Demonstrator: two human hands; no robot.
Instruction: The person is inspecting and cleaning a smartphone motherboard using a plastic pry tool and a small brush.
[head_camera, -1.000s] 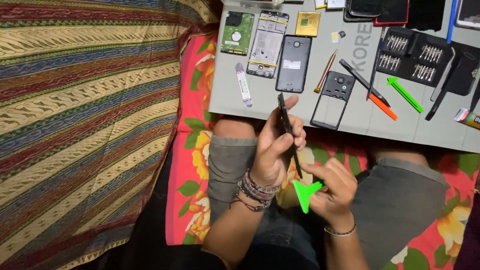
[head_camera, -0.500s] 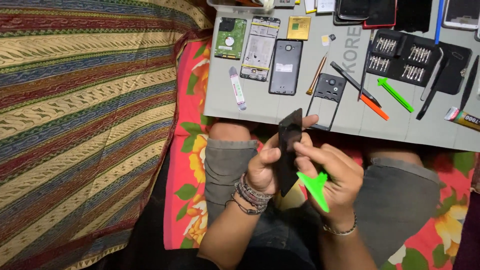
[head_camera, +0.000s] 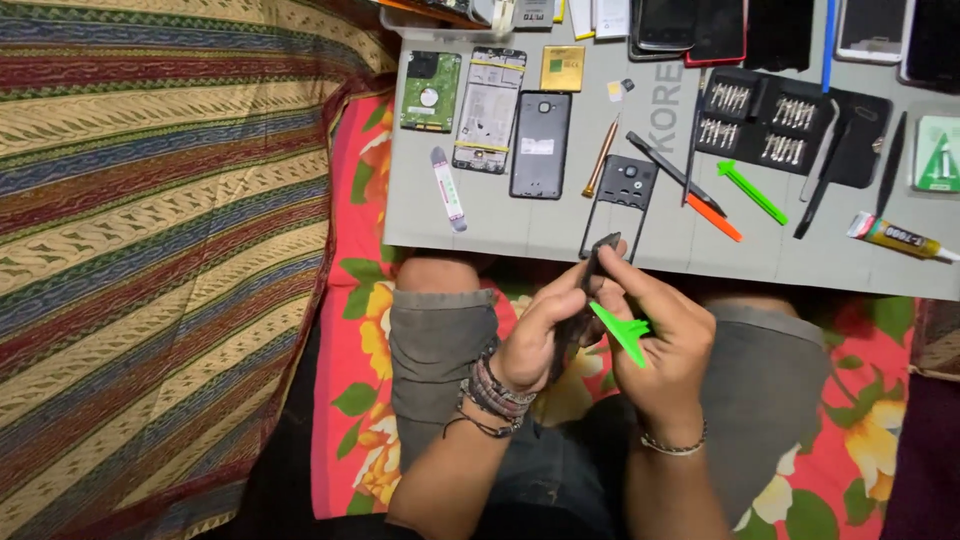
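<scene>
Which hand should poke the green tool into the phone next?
Probably the right hand: it already holds the green pry tool, tip beside the dark phone part. The left hand is gripping that part.

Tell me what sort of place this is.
Probably a makeshift phone-repair spot at home: a grey work mat on a floral bedsheet holds opened phone parts and a screwdriver bit set, beside a striped blanket.

A single head-worn camera is looking steeply down from above the seated person. It is facing forward over the lap toward the grey work mat (head_camera: 520, 230), framing both at close range.
</scene>
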